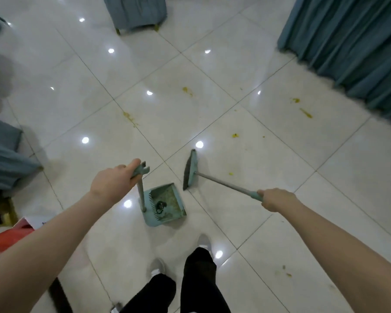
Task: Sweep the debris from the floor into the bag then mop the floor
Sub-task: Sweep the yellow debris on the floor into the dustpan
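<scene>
Item 1, nearest me: dustpan (167,203), teal, flat on the pale tiled floor (280,199) just ahead of my shoes (157,267); it holds a dark tangled clump and a film of yellowish grit.

Item 2: my left hand (112,182), arm stretched forward, fingers curled tight round the top of the dustpan's upright handle (141,188).

Item 3: my right hand (277,199), arm extended, fist closed on the teal grip of the broom (191,170), whose head rests on the tile just right of the dustpan, apart from it.

Item 4: red bag (11,238), low left, contents not visible.

Item 5: yellow debris (305,112), scattered farther out.

Item 6: teal draped furniture (348,41), farthest.
</scene>
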Motion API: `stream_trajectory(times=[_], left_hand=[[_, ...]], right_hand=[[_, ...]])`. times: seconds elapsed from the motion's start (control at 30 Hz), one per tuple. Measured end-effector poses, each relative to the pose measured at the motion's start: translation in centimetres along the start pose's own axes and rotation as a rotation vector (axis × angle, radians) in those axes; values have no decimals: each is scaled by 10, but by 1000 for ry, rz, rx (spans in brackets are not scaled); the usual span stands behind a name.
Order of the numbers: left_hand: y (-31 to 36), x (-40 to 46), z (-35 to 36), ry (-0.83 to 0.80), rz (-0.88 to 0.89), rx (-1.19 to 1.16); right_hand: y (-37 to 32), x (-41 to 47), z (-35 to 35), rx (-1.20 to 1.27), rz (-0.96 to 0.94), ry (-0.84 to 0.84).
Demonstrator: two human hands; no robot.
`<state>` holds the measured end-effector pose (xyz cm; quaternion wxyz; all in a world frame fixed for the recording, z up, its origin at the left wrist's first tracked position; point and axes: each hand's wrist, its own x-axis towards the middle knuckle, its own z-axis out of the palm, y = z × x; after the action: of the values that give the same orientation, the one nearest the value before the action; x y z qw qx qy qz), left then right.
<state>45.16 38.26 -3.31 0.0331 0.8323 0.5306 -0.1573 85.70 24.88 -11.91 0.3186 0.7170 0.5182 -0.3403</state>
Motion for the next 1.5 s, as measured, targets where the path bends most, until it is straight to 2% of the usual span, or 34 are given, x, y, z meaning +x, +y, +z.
stream_trajectory(times=[0.1, 0.27, 0.47, 0.6, 0.7, 0.9, 1.1, 1.33, 1.5], left_hand=[[18, 16, -12, -28, 79, 20], [35, 41, -25, 17, 154, -18], [45, 73, -35, 80, 213, -68], [33, 104, -40, 126, 238, -131], [16, 135, -46, 112, 265, -165], [-32, 194, -60, 128, 273, -154], [-79, 246, -73, 113, 237, -151], [-111, 314, -84, 118, 149, -151], [-111, 368, -97, 142, 142, -122]], right_hand=[[45, -29, 34, 66, 99, -28], [106, -88, 82, 165, 284, -95], [140, -137, 84, 111, 407, -100], [127, -139, 41, 155, 416, 46], [100, -124, 6, 197, 401, 85], [15, -68, -73, 282, 352, 199], [-68, 7, -169, 362, 228, 234], [-117, 112, -290, 265, 113, 283], [-107, 170, -338, 105, 76, 271]])
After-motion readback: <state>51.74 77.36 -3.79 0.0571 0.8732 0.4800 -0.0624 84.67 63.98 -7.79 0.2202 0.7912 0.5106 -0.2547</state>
